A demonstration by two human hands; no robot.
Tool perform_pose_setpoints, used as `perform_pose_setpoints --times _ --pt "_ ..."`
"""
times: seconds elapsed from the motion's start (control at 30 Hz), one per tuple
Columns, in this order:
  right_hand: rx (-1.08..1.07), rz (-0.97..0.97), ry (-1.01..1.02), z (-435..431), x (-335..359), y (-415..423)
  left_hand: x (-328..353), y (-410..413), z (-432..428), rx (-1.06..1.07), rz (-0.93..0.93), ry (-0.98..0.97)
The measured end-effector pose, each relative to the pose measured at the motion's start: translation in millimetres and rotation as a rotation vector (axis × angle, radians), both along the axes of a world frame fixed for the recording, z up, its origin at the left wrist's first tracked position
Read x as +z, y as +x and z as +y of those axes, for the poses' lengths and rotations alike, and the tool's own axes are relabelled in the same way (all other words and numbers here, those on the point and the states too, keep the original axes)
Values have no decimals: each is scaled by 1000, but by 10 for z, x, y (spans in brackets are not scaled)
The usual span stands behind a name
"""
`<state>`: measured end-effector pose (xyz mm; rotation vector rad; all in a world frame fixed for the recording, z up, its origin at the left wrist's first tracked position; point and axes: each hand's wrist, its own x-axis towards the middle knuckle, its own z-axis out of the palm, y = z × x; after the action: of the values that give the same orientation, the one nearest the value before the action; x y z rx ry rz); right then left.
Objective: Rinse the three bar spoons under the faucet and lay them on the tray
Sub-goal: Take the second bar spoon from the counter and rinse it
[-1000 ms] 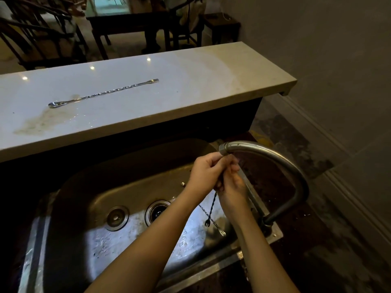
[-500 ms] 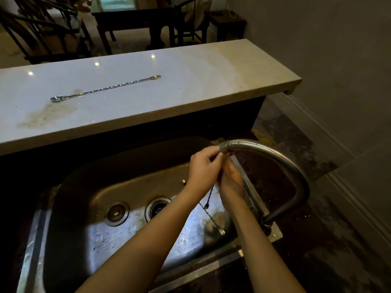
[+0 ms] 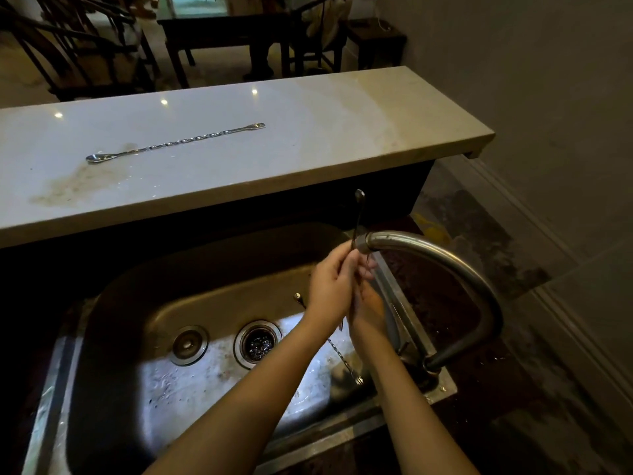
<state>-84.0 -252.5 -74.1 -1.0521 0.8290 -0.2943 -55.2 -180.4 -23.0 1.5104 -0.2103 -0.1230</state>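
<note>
Held spoon (image 3: 358, 214): both my hands clamp it upright beside the faucet (image 3: 445, 265) spout.
Left hand (image 3: 330, 286): fingers closed on shaft.
Right hand (image 3: 368, 303): likewise.
Second spoon (image 3: 344, 363): near right, in sink (image 3: 154, 303).
Third spoon (image 3: 174, 142): far counter (image 3: 308, 132).

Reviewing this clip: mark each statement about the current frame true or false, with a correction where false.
1. One bar spoon lies flat on the white counter. True.
2. Both hands are held below the faucet spout. True: the left hand and right hand are together there.
3. The spoon in the hands points bowl end down. False: its bowl end sticks up above the spout.
4. The sink holds no spoon. False: a third spoon lies in the basin.
5. A tray holding spoons sits on the counter. False: no tray is in view.
</note>
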Motion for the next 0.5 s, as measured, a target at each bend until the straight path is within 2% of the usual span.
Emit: perform_pose_setpoints --times 0.03,0.07,0.13,0.2,0.23,0.3,0.4,0.5 --pt "232 4 -402 9 -44 -74 -36 11 10 6 2 19" --pt "473 -46 -646 32 -160 -96 -55 25 21 6 15 25" --pt "647 -22 -849 55 -361 -85 -71 45 38 2 70 1" --pt "687 -81 -748 71 -452 -137 -96 39 24 6 118 -14" --pt "675 -66 -650 68 -478 -149 -111 29 7 8 127 -9" --pt "654 -47 -590 73 -476 -185 -145 6 -42 -7 120 10" --pt "535 31 -634 64 -493 -245 -176 -38 -106 -88 98 40" --pt "588 31 -651 46 -468 -280 -156 -45 -120 -120 82 33"
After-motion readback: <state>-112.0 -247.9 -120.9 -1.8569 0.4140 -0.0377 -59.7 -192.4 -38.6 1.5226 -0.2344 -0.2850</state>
